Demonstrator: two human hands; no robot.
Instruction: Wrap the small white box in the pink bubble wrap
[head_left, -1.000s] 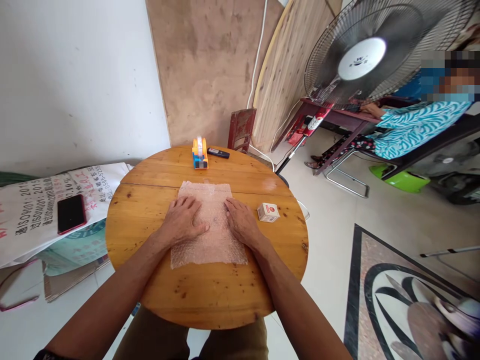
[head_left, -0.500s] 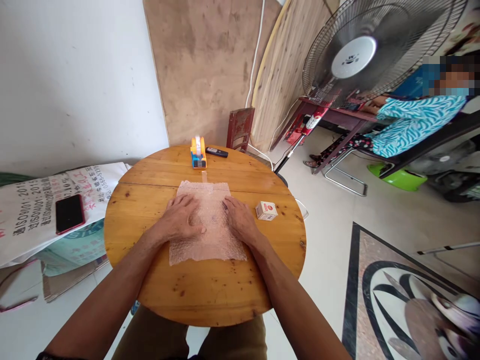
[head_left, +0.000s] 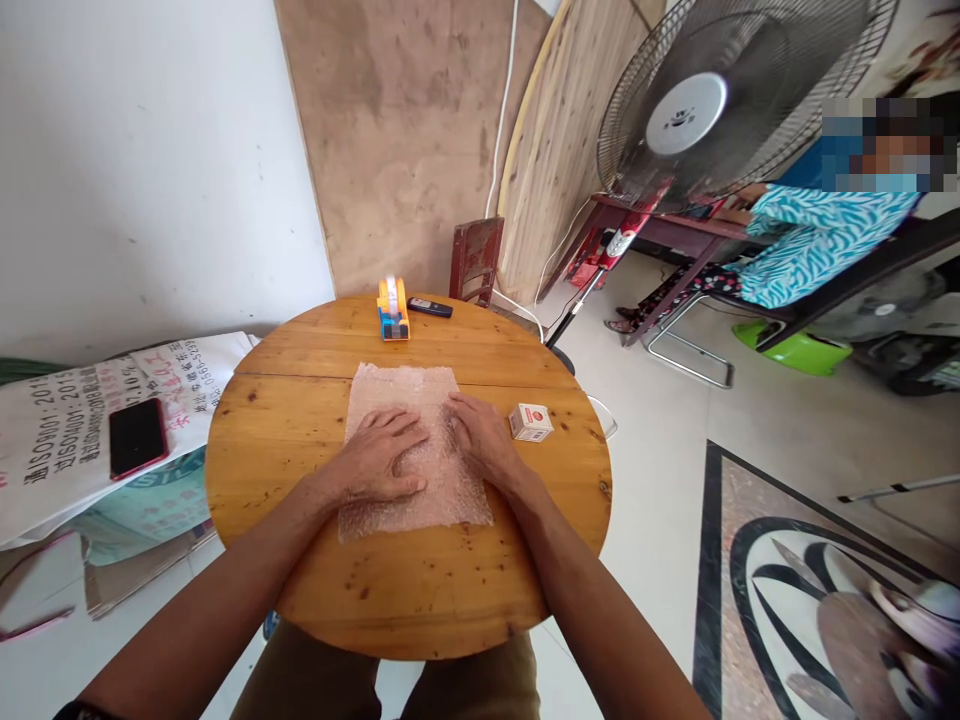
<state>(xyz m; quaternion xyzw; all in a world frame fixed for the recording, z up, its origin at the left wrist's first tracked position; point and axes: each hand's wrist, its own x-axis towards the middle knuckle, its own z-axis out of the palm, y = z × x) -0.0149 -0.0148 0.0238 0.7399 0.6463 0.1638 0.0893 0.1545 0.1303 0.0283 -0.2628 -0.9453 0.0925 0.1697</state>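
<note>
A sheet of bubble wrap (head_left: 420, 500) lies spread on the round wooden table (head_left: 360, 590). My left hand (head_left: 382, 460) rests on its left and middle part, palm down with fingers spread. Along the sheet's right edge lies my right hand (head_left: 484, 435), fingers stretched out and pointing away from me. Just right of that hand sits a small white box with red print (head_left: 531, 422). Beyond the wrap stands an orange and blue tape dispenser (head_left: 393, 312) with a roll in it, and a dark remote-like device (head_left: 430, 307) lies beside it.
A phone (head_left: 138, 437) lies on printed white sacks (head_left: 67, 410) left of the table. Behind the table are a wooden chair (head_left: 476, 258) and leaning boards. A large standing fan (head_left: 686, 115) is at the right, with a seated person (head_left: 817, 235) behind it.
My left hand has slid right, further onto the bubble wrap. My right hand stays at the right edge. The camera view has shifted slightly.
</note>
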